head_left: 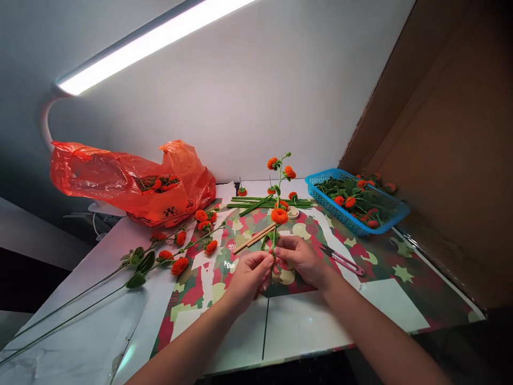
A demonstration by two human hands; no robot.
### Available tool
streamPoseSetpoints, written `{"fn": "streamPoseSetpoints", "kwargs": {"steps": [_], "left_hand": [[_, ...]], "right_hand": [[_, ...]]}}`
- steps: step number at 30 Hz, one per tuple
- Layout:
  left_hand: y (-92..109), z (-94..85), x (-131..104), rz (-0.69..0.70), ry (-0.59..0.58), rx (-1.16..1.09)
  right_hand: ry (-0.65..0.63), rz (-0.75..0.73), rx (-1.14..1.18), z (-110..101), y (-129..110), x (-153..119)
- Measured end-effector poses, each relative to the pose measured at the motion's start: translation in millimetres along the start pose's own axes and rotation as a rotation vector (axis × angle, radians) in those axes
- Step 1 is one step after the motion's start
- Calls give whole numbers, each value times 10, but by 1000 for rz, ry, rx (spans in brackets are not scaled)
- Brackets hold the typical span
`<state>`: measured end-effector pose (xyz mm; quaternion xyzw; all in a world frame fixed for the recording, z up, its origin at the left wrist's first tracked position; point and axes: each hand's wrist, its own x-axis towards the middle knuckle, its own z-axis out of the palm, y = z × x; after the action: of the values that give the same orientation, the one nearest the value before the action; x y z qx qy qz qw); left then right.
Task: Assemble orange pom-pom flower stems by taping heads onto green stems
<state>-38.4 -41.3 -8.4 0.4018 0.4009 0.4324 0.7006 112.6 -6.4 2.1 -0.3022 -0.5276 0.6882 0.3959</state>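
Flower stem | your left hand and right hand pinch it | likely light, pliable; hold below 12 o'clock blossom

A white table carries a sheet patterned in red, green and cream. On the left lie two leafy stems with orange flowers, with a red plastic bag behind them. Across the sheet are thin green rods, a small pale roll, two wooden sticks, pink-handled scissors and, at the right rear, a blue basket.
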Motion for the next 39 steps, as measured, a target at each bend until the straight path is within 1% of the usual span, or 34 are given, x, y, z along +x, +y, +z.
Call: {"fn": "streamPoseSetpoints", "kwargs": {"steps": [2, 5, 9, 12, 15, 17, 20, 23, 27, 30, 34, 36, 39], "left_hand": [[18, 11, -18, 27, 67, 113], [57, 39, -48, 70, 118, 194], [69, 59, -55, 120, 132, 195], [56, 53, -38, 123, 144, 196], [50, 44, -10, 64, 125, 105], [49, 39, 12, -1, 119, -22], [50, 34, 34, -77, 101, -195], [60, 28, 31, -104, 85, -245], [82, 25, 11, -126, 139, -235], [87, 39, 5, -69, 246, -221], [87, 81, -10, 101, 375, -154], [92, 99, -22, 165, 405, -126], [103, 106, -40, 221, 409, -107]], "right_hand": [[74, -12, -72, -4, -24, 0], [159, -25, -149, 5, -50, -1], [178, -33, -164, 47, -77, 2], [197, -47, -162, 77, -89, 6], [170, -72, -203, 83, -78, 12], [152, -107, -277, 76, -66, 14], [163, -179, -423, 68, -63, 6], [180, -223, -491, 72, -74, -9], [208, -225, -540, 94, -61, -12], [227, -235, -562, 132, -35, 2], [299, -232, -523, 193, -16, 8], [294, -211, -452, 210, -8, 3], [254, -166, -313, 231, -2, -11]]}}
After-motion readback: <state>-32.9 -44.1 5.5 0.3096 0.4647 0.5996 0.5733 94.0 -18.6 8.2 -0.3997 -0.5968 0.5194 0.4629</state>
